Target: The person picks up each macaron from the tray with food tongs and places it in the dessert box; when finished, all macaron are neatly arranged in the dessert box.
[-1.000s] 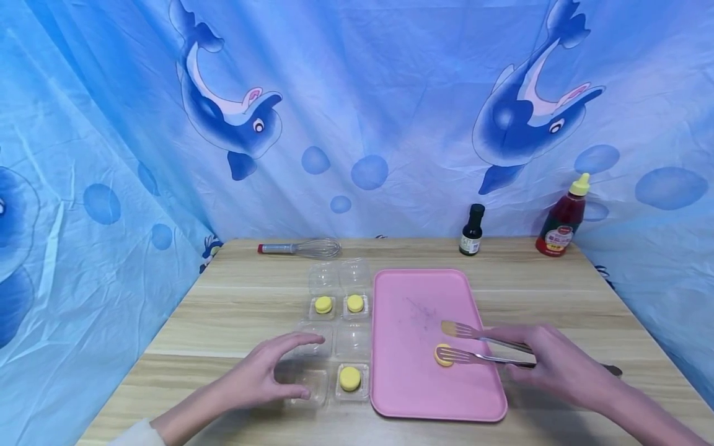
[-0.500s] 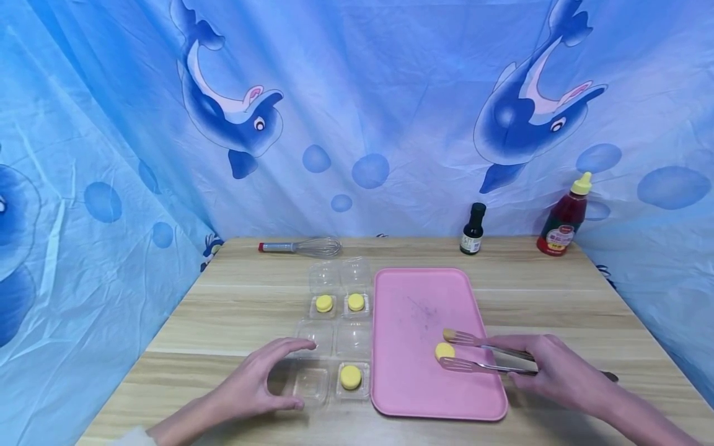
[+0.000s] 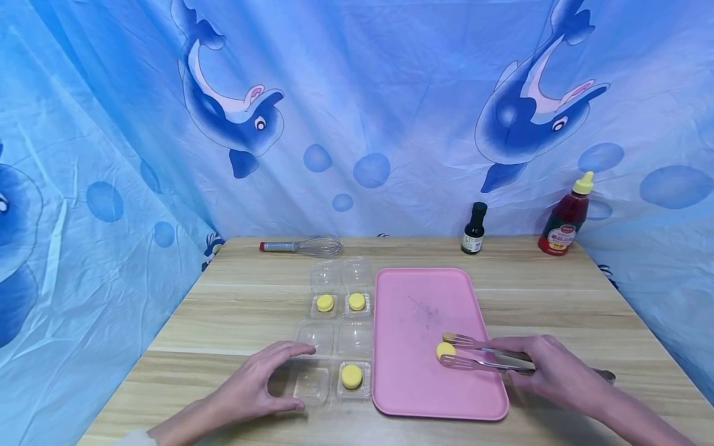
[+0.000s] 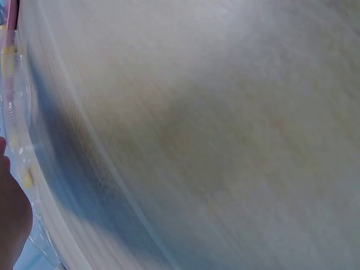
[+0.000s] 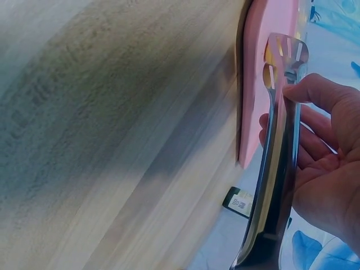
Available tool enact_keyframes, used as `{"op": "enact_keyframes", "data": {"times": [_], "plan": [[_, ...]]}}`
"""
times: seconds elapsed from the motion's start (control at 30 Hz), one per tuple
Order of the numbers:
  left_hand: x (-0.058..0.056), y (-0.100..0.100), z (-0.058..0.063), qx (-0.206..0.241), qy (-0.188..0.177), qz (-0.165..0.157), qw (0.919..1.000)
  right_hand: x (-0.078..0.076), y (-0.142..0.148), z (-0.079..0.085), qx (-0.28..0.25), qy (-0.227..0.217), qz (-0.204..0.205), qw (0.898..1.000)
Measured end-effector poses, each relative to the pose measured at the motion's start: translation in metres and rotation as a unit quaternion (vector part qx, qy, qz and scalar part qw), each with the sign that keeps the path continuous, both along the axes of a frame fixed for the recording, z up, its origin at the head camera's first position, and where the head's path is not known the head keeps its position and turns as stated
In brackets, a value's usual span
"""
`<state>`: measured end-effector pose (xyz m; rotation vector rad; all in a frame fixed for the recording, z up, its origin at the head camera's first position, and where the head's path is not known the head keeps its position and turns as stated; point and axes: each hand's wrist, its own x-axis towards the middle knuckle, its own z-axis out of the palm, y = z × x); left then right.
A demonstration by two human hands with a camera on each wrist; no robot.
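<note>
While the right hand (image 3: pixel 552 365) grips metal tongs (image 3: pixel 491 365), their slotted ends lie either side of 1 yellow cake (image 3: pixel 445 350) on the pink tray (image 3: pixel 413 384); contact is unconfirmed. The cake is judged light, soft and easily crushed — best taken at its sides with even pressure. The left hand (image 3: pixel 253 383), fingers and thumb spread, holds nothing beside 1 clear box (image 3: pixel 312 384).

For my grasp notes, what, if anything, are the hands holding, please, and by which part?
The right hand grips the tongs partway along their arms; the left hand holds nothing.
</note>
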<state>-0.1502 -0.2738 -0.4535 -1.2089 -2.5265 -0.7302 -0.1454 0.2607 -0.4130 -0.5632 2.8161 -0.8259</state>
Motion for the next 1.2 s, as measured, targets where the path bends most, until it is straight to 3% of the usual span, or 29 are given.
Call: {"op": "enact_keyframes", "data": {"times": [0.47, 0.67, 0.83, 1.2], "plan": [[0.000, 0.000, -0.003, -0.005, 0.001, -0.006, 1.0000, -0.001, -0.001, -0.002, -0.002, -0.001, -0.004, 1.000], [0.000, 0.000, -0.003, -0.003, -0.004, -0.009, 1.0000, 0.000, -0.004, -0.001, -0.015, 0.037, 0.012, 0.999], [-0.001, 0.000, -0.002, 0.002, -0.004, -0.012, 0.9999, -0.004, -0.016, 0.007, -0.032, 0.041, 0.016, 0.999], [-0.005, 0.001, -0.003, 0.004, 0.003, -0.020, 0.9998, -0.008, -0.072, 0.027, -0.090, 0.088, 0.126, 0.984]]}}
